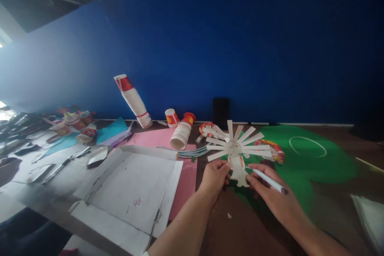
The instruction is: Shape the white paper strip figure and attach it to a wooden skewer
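Observation:
My left hand (214,176) pinches the left edge of a white paper cutout (238,172) shaped like a small figure's body, with orange-brown marks on it. Above the cutout, a round white piece with paper strips (234,149) fans out like rays; whether the two are joined I cannot tell. Between the fingers of my right hand (274,192) is a white marker pen (268,180), its dark end towards me and its other end near the cutout. My right fingertips also reach the cutout's lower right edge.
A flattened white box (129,192) lies left on pink paper (187,184). Behind stand a leaning stack of paper cups (135,102), a single cup (171,118) and a tilted stack (181,134). Green paper (324,160) lies right. Scissors (64,164) lie far left. A blue partition (240,40) rises behind.

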Motion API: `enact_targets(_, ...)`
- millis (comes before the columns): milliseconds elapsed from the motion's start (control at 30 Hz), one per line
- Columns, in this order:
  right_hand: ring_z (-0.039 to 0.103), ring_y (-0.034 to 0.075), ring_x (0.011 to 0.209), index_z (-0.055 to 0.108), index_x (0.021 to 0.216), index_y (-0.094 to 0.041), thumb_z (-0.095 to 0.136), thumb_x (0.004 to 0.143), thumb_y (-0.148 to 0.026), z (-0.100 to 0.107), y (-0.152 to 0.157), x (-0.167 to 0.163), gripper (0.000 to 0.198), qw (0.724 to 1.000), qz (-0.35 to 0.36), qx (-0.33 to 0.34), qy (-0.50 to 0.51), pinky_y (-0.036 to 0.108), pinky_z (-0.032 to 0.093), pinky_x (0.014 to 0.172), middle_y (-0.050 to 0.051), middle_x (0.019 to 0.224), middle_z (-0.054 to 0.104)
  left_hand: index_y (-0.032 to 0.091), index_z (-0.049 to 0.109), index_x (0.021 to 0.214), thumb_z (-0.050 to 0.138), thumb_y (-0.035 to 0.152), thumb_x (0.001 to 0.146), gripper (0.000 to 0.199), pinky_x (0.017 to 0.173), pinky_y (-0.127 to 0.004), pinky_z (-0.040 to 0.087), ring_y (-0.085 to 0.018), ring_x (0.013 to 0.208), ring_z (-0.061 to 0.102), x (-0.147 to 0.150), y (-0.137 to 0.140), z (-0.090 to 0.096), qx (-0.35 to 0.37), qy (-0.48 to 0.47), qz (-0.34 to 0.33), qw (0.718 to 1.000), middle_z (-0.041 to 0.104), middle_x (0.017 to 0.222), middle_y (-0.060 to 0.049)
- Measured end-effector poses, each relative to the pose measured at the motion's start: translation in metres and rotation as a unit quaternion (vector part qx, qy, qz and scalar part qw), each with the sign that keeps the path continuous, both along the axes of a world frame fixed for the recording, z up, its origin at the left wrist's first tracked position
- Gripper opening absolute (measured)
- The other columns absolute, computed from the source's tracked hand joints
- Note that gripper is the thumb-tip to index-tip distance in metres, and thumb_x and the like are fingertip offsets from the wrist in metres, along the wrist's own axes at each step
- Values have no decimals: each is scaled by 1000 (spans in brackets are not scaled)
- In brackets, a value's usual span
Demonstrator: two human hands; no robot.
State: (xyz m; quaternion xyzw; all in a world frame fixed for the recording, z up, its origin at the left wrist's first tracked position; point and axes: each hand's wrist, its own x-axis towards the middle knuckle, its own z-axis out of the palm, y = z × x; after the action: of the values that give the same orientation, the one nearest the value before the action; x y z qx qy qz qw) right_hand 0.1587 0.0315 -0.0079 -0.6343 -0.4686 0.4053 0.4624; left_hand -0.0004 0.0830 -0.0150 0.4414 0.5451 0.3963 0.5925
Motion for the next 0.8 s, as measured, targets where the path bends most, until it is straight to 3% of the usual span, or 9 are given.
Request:
enact_targets(500,64,19,60,64,100,-23,68,67,-50,9,-2,-3,42,1000,-7,1,2,27,51,52,0,70,69,13,66,78,61,30,81,18,40,-18,27,-5,40,41,1,-1,1,-7,5,6,1000,50,53,4)
enact_targets(800,64,20,62,64,100,-25,69,70,-48,2,0,-1,38,1000,11,8,15,30,51,52,0,71,69,14,64,78,63,38,79,25,37,-18,24,-5,38,39,0,0,-4,-9,-12,2,1000,48,53,5)
